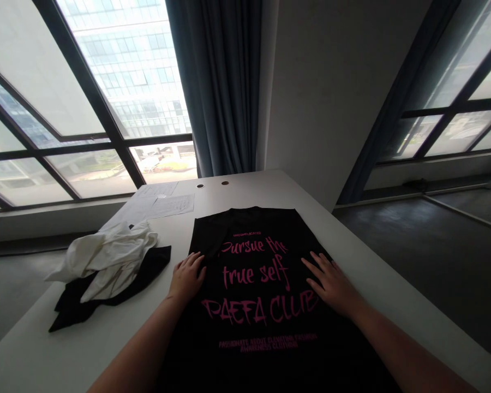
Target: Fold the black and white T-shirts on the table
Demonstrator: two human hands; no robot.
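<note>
A black T-shirt (pixel 253 286) with pink lettering lies spread on the white table, its collar toward the far end. Its lower part runs out of the bottom of the view. At the shirt's left edge rests my left hand (pixel 187 277), fingers stretched forward and touching the cloth. My right hand (pixel 331 284) lies on the right side of the shirt, its fingers spread flat beside the printed words. Neither hand grips anything. The shirt's sleeves are not seen sticking out; they may be tucked in or under.
White and black clothes (pixel 110 262) lie crumpled at the table's left edge. Paper sheets (pixel 174 204) lie on the far left of the white table (pixel 265 188), near two round cable holes. Behind are a window, a blue curtain (pixel 225 87) and a pillar (pixel 323 98).
</note>
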